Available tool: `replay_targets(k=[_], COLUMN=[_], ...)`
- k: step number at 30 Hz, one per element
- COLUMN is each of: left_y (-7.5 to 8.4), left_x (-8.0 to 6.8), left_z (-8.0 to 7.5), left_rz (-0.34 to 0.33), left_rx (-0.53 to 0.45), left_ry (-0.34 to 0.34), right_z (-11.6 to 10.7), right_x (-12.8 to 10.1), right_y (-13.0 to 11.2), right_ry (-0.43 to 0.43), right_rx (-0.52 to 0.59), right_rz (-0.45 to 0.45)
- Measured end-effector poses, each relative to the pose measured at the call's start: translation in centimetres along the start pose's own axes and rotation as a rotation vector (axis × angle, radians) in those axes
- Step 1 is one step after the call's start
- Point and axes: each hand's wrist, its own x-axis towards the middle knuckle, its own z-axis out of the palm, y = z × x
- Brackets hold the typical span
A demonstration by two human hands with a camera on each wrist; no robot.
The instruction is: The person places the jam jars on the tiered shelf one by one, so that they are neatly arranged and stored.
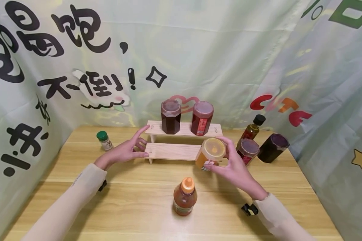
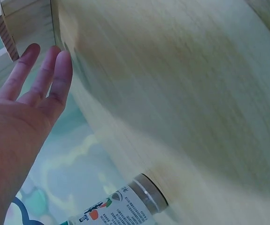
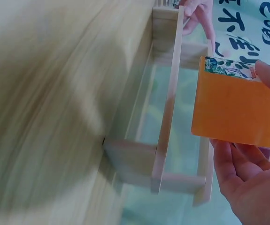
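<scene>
Nearest the lens: orange-capped sauce bottle (image 1: 185, 197), upright on the wooden table (image 1: 138, 214), near centre, between the two forearms, untouched.

Right hand (image 1: 235, 165): fingers and thumb curled round an orange jar (image 1: 210, 153) with a pale yellow lid, held just right of the lower step of the wooden two-step rack (image 1: 172, 151). Jar tilted, lid toward the camera, long axis leaning near-to-far. From the right wrist view, orange jar wall (image 3: 238, 112) close beside the rack's right end (image 3: 170, 117), seemingly not in contact.

Left hand (image 1: 125, 150): fingers straight, holding nothing, fingertips against the rack's left end; index finger raised toward the upper step. Left wrist view shows the extended fingers (image 2: 41, 75) beside the rack's end grain (image 2: 8, 33).

Key relation: free stretch of the lower step lies just left and slightly far of the jar; right hand clearly the nearer one.

Outward: two dark jars (image 1: 187, 117) on the upper step; green-capped spice bottle (image 1: 104, 140) far left; black-capped oil bottle (image 1: 252, 129), red-lidded jar (image 1: 247, 150) and dark jar (image 1: 273, 147) right of the rack. Printed curtain behind.
</scene>
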Motion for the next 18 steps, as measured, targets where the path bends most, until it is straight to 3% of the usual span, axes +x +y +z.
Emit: replay_targets(k=[18], left_y=[0.1], left_x=[0.1], left_z=[0.0], left_rz=[-0.01], left_rx=[-0.001], left_ry=[-0.014], right_z=[6.1], right_x=[4.7], right_y=[-1.3], right_ry=[-0.08], right_rx=[0.11], right_rz=[-0.017])
